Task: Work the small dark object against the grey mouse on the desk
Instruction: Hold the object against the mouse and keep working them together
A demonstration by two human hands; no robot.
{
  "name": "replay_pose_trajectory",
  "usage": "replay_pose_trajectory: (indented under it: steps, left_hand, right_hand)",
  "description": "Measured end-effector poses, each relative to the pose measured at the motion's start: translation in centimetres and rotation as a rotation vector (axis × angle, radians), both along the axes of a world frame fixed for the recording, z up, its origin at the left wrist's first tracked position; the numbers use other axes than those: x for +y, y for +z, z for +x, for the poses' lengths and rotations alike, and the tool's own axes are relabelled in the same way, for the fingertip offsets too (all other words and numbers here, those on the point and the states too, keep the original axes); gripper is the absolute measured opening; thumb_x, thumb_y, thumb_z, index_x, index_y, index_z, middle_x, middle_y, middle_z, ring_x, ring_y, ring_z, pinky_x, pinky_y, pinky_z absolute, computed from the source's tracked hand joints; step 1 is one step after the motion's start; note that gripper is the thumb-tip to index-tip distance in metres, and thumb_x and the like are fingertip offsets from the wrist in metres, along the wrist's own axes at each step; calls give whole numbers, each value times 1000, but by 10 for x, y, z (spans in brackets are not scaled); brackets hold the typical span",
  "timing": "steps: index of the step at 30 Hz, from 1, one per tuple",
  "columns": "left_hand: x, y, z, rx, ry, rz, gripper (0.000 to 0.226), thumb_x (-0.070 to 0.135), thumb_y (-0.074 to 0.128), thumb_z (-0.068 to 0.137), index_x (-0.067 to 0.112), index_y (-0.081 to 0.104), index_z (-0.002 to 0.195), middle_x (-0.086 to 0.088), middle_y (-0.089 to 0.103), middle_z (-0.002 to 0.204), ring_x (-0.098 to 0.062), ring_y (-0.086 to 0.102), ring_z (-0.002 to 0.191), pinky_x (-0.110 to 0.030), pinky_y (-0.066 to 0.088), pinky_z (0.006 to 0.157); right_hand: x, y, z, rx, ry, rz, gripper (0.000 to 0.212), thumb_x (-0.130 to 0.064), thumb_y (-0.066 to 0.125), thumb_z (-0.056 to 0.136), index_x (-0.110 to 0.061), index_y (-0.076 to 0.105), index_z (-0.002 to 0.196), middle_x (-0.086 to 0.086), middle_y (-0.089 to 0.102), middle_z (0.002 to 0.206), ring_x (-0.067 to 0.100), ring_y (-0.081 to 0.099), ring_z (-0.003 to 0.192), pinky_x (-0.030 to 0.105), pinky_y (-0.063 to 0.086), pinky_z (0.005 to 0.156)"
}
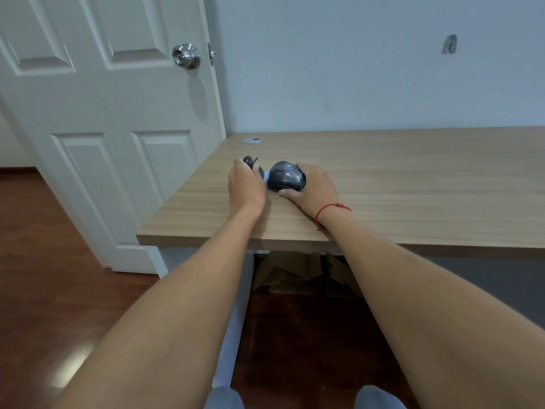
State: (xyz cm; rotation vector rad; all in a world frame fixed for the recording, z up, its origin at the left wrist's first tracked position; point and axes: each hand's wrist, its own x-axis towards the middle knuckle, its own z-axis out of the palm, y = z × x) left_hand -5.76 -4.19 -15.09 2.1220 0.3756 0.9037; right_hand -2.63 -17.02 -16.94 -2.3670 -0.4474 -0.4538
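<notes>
A grey computer mouse [285,175] is tipped up on the wooden desk [383,178], gripped from the right by my right hand [315,187]. Just left of it, my left hand [246,185] is closed around a small dark rounded object [250,163] with a thin black stalk sticking up from it. The dark object sits a short way from the mouse's left end, with a bit of white showing between them. My left fingers hide most of the object.
A round metal cable grommet [252,140] is set in the desk's far left corner. A white panelled door [112,113] with a steel knob [186,56] stands left of the desk. Crumpled cardboard [295,273] lies under the desk on the dark wood floor.
</notes>
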Motion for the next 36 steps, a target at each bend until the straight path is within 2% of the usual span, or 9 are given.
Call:
replay_pose_trajectory:
  steps: [6,9,12,17,19,24,29,34,36]
  left_hand:
    - [-10,6,-10,-337,-178,5,25,24,50,98,3,56,109,-7,65,94,-17,57,83,-21,43,75]
    - [-11,1,-9,-256,-197,88,25,25,54,95,2,58,103,-10,66,93,-22,59,85,-29,47,78]
    - [-6,-2,-4,-116,-68,135,24,22,50,96,0,56,101,-18,63,99,-33,58,93,-35,41,77]
    - [-12,3,-9,-300,-235,94,26,25,53,95,3,59,106,-12,67,93,-24,62,86,-28,47,75]
    - [-15,1,-10,-259,-270,134,24,25,54,95,3,59,102,-11,66,91,-23,61,84,-29,47,74]
    - [-3,-2,-3,-86,-46,78,26,23,50,96,0,57,105,-18,64,105,-34,58,99,-31,38,77]
    - [-9,3,-7,-237,-197,33,26,26,53,96,3,59,104,-11,66,94,-23,60,86,-30,46,78]
    - [-2,-1,-5,5,2,41,28,25,48,98,-1,56,102,-19,62,107,-32,57,100,-29,35,71]
    - [-3,0,-5,-33,14,49,27,24,47,98,-2,56,101,-19,63,105,-33,57,99,-29,33,71]
  right_hand:
    - [2,0,1,38,-32,14,45,-43,74,73,-14,60,104,8,66,104,27,61,95,37,50,79]
    - [1,0,1,77,-45,55,46,-44,75,73,-12,62,104,9,67,102,27,64,92,37,52,77]
    - [0,0,1,121,-64,56,54,-48,74,74,-10,62,111,10,68,104,29,64,95,39,52,80]
    - [0,2,-2,139,-65,62,47,-47,72,74,-13,63,104,9,70,99,28,65,89,43,54,80]
    - [0,2,-1,152,-72,75,42,-45,71,75,-11,64,100,10,71,96,29,66,87,42,55,78]
    - [1,3,-4,133,-81,33,56,-55,72,72,-13,65,108,9,70,100,28,65,92,43,55,83]
    - [1,3,-4,146,-93,8,54,-56,71,72,-12,64,102,9,69,97,28,65,89,40,54,77]
    - [2,6,-8,151,-83,2,49,-51,69,74,-14,65,105,8,69,98,26,65,90,42,56,82]
    - [2,7,-9,167,-88,10,43,-47,65,72,-14,65,100,8,71,94,27,65,87,42,57,81]
